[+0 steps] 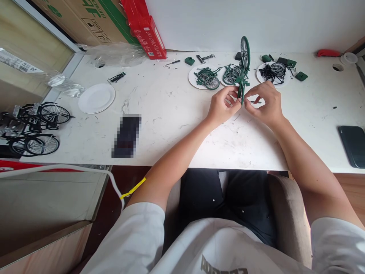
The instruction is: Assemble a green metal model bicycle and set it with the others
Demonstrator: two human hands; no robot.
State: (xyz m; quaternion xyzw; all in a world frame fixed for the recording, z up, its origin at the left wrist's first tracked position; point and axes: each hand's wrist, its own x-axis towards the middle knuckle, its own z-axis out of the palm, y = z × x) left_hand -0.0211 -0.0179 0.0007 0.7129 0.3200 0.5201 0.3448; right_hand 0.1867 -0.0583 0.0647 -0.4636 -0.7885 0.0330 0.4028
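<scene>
Counter (171, 106), white and scuffed, spreads beneath everything the person handles. With clock hours counted from the green model bicycle, a cardboard box (94, 19) rises at 10 o'clock, and a smaller red box (149, 36) stands in front of its near end. Black model bicycles (37, 129) sit together between 8 and 9 o'clock, at the counter's left end. The green model bicycle (242, 81) itself is up between the hands near the middle of the counter, lengthwise toward 12 o'clock, its far wheel clear of them. The left hand (224, 103) has its fingers narrowed around the near end. The right hand (266, 102) curls in opposite, thumb and index nearly meeting beside the near wheel; whether they grip it or a small piece, I cannot tell. One plate (96, 98) lies at 9 o'clock; nearer at that hour, green parts (211, 80) fill another, while black parts (276, 70) lie on one at 3 o'clock. A black phone (353, 146) rests at 4 o'clock, and a small green block (189, 61) sits at 10 o'clock
</scene>
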